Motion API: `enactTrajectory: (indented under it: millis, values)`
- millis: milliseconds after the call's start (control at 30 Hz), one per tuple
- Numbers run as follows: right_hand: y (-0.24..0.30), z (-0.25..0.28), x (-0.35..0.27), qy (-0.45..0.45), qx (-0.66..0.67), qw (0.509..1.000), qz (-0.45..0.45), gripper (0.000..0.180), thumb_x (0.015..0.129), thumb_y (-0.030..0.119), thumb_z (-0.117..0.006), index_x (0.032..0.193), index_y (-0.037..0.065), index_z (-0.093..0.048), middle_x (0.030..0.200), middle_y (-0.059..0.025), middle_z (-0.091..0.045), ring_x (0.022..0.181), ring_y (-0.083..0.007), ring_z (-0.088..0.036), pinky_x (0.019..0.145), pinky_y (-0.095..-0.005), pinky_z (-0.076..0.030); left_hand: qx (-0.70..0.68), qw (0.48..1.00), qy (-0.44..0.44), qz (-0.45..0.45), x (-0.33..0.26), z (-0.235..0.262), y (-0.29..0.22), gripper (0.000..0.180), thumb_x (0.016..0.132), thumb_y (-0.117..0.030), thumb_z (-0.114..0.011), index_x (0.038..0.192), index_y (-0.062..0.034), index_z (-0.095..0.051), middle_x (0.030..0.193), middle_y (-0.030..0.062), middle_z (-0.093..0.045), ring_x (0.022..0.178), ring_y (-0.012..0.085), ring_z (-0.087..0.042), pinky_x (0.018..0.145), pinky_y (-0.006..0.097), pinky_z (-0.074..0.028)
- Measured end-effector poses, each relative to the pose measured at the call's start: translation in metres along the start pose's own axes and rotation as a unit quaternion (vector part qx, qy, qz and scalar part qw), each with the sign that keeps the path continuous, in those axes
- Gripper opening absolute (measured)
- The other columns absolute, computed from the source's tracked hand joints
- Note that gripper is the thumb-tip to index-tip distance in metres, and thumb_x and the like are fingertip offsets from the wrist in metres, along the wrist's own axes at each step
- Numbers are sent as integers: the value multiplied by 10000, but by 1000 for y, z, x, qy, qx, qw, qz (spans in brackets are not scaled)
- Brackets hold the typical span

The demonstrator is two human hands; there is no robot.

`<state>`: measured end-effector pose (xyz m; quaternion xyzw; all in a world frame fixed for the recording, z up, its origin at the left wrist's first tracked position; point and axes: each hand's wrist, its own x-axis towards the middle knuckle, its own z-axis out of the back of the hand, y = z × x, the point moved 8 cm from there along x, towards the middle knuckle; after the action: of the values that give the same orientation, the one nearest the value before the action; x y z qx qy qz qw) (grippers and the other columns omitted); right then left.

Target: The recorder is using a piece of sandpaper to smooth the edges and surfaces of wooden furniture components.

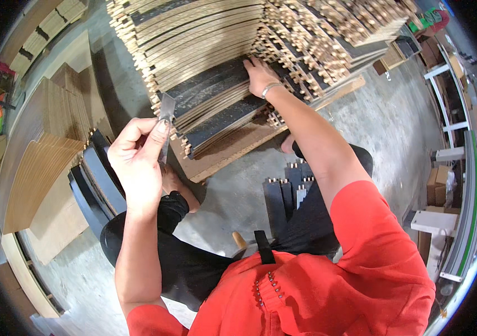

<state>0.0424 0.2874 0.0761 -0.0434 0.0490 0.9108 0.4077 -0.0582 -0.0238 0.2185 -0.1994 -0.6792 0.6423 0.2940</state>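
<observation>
My left hand [140, 151] is closed, pinching a thin flat metal blade [167, 106] between thumb and fingers. The blade points up, close to the left ends of stacked curved wooden boards [205, 47]. Wooden dowels stick out of the board ends. My right hand [259, 77] reaches to the stack's right side, its fingers closed over the end of a black-faced board [213, 78]; the fingertips are partly hidden. Below it lies another black-faced board [224, 119] over several wood-coloured layers.
The stack rests on a brown base board [216, 165]. More doweled pieces [328, 45] are piled at its right. Dark doweled pieces [279, 199] stand between my legs. Black curved panels [101, 179] and tan curved boards [40, 168] are at left; a grey rail [468, 207] runs along the right.
</observation>
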Motion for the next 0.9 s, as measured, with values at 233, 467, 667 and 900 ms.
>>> enactTrajectory:
  millis: [233,467,667,900]
  values:
    - [-7,20,-2,-92,-58,988,114,531,765,191,-666,1270,97,-530,1262,-109,-500,1189,-275,-445,1011,-408,-369,-70,997,-11,17,10,4,0,33,848,-23,-649,854,6,-663,785,-14,-625,722,45,-499,702,193,-376]
    - [19,45,-39,-77,28,957,279,498,732,158,-666,1203,77,-526,1111,-127,-573,1156,-288,-476,977,-383,-428,-14,1000,-16,4,8,3,6,41,851,-31,-650,854,8,-664,776,-16,-623,704,43,-496,687,190,-376]
    - [12,-28,-72,13,-16,980,199,480,721,28,-641,1189,57,-540,1280,-158,-428,1164,-321,-478,941,-375,-467,-34,999,-24,-30,4,-6,6,52,848,-43,-657,850,8,-669,785,-11,-634,721,46,-510,699,186,-379]
    - [11,-144,-133,128,-22,970,204,310,713,-17,-599,1015,52,-573,1120,-154,-487,1074,-340,-520,821,-419,-518,-42,998,-35,-28,1,1,6,51,839,-28,-672,862,16,-684,740,-17,-637,670,28,-502,637,170,-386]
